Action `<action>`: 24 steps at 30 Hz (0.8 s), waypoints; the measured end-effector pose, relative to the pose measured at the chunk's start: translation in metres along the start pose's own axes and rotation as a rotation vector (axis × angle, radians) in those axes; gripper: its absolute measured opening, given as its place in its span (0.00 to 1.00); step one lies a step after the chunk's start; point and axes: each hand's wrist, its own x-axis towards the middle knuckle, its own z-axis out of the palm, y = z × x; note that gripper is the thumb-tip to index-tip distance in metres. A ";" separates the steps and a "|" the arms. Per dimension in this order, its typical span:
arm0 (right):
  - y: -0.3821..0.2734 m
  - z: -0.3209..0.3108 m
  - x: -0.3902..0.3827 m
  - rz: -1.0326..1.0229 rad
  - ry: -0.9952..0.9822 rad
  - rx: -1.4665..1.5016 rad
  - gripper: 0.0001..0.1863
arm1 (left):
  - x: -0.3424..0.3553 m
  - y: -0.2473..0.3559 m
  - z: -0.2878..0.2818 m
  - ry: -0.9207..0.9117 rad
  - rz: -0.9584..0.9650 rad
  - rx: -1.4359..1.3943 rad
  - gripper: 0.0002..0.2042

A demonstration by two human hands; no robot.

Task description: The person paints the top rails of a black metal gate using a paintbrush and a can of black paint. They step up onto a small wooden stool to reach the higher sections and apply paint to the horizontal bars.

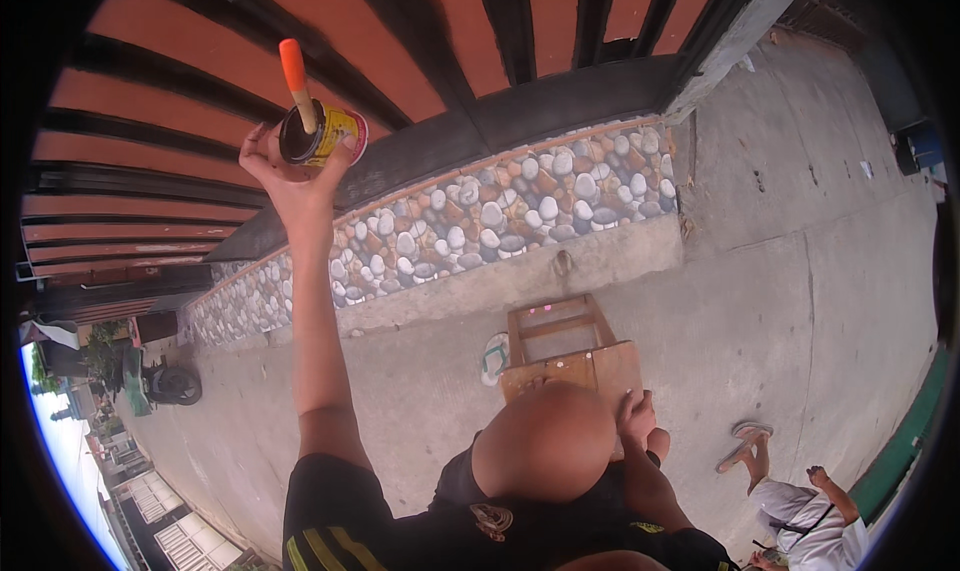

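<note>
Up at the far left, my left hand (300,171) is wrapped round a small paint can (338,136) with a yellow and red label. The can is tilted, and its inside looks dark. A brush (294,71) with an orange-tipped handle stands in it, bristles hidden. Behind them is a gate (430,31) of reddish panels and black bars. My right hand (637,418) is low, beside my bent knee and at the right edge of a wooden stool (615,366). Its fingers are curled, but what they hold, if anything, is hidden.
A pebble-patterned strip (500,211) runs along the gate's foot above a concrete step (620,256). A slipper (495,359) lies left of the stool. Another person (805,511) is at the lower right. A motorcycle wheel (175,384) shows at far left.
</note>
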 end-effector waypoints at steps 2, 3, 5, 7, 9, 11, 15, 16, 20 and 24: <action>0.003 0.003 0.008 -0.042 0.034 -0.033 0.26 | 0.017 0.016 0.000 -0.010 0.042 -0.016 0.43; 0.005 0.005 0.007 -0.039 0.043 -0.030 0.26 | 0.025 0.014 -0.004 -0.024 0.081 0.000 0.42; 0.010 0.008 0.004 -0.068 0.067 -0.022 0.26 | 0.032 0.019 -0.003 -0.035 0.078 -0.035 0.42; 0.013 0.012 0.008 -0.103 0.114 -0.051 0.25 | 0.036 0.025 -0.003 -0.049 0.105 -0.048 0.42; 0.012 0.006 0.004 -0.131 0.152 -0.088 0.25 | 0.034 0.032 -0.006 -0.069 0.121 -0.056 0.43; 0.002 -0.002 0.006 -0.041 -0.025 0.027 0.19 | 0.032 0.043 -0.015 -0.102 0.081 -0.001 0.43; -0.038 0.002 0.024 -0.231 0.343 0.047 0.20 | 0.030 0.054 -0.036 -0.077 0.078 0.041 0.43; -0.069 0.008 0.052 -0.470 0.388 0.085 0.23 | 0.035 0.056 -0.040 -0.059 0.106 0.047 0.42; -0.290 -0.060 0.124 -0.891 0.307 0.404 0.19 | 0.032 0.043 -0.052 -0.023 0.091 0.133 0.42; -0.389 -0.088 0.213 -0.836 -0.066 0.242 0.14 | 0.013 0.042 -0.045 -0.034 0.013 -0.007 0.42</action>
